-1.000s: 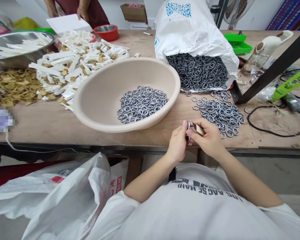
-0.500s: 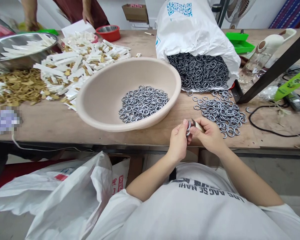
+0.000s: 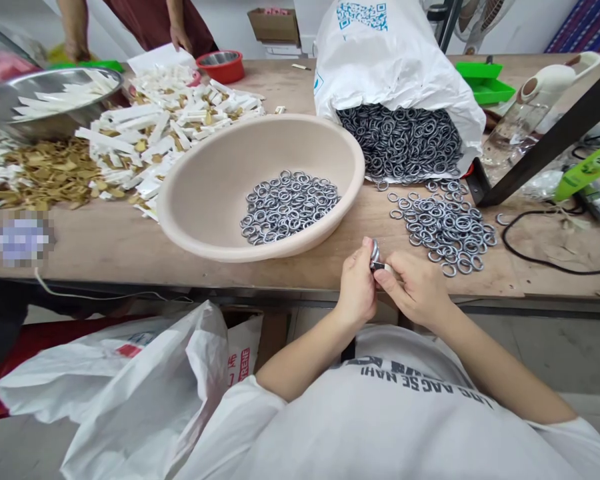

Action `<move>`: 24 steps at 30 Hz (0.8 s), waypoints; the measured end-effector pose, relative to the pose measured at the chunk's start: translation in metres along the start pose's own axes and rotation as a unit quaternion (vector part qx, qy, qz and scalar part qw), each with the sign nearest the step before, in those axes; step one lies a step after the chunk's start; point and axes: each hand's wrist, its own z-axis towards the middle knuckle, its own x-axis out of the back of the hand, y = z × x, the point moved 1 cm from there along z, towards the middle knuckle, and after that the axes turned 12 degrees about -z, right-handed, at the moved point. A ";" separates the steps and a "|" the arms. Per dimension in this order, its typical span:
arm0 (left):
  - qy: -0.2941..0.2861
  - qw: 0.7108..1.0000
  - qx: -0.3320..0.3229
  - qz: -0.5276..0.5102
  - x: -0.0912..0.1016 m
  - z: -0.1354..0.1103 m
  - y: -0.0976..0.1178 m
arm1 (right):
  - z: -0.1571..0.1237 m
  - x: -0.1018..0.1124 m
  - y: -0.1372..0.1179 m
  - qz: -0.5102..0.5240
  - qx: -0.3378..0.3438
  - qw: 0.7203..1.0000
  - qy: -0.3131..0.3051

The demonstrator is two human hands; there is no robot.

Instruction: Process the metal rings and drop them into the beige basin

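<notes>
Grey metallic rings [image 3: 375, 249] are pinched upright in my left hand [image 3: 356, 285], fingers closed at the table's front edge. My right hand [image 3: 421, 287] is wrapped round a small knife [image 3: 386, 268] with a dark blade and pale handle; most of the handle is hidden. The blade meets the lower side of the rings. To the right of my hands lies a loose heap of similar rings [image 3: 450, 230]. A beige oval basin [image 3: 195, 220] holds many more rings on its right side. Behind the heap, a white sack [image 3: 375, 73] lies with its mouth open, full of rings.
White strips [image 3: 125, 143] and brown chips [image 3: 50, 173] are piled at left, near a steel bowl [image 3: 80, 113]. A black metal post [image 3: 545, 147], a cable [image 3: 525, 257] and a jug [image 3: 550, 87] stand at right. Another person's hand [image 3: 180, 37] is at the back.
The knife has turned and dropped lower, its blade now against the rings instead of pointing up beside them. My right fingers have closed further over its handle. The view has shifted slightly.
</notes>
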 end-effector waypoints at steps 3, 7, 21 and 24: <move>-0.005 1.000 -0.005 0.005 0.002 0.000 -0.002 | 0.000 0.002 0.003 -0.005 0.005 1.000 0.001; -0.012 1.000 -0.003 -0.002 0.004 0.002 -0.004 | -0.001 -0.001 0.002 0.036 0.000 0.999 -0.020; -0.111 0.989 0.084 0.056 0.022 0.002 0.009 | 0.078 -0.007 0.085 -0.187 -0.167 0.968 -0.023; -0.114 0.986 0.108 0.049 0.028 0.011 0.017 | 0.105 -0.019 0.088 -0.253 -0.146 0.951 -0.098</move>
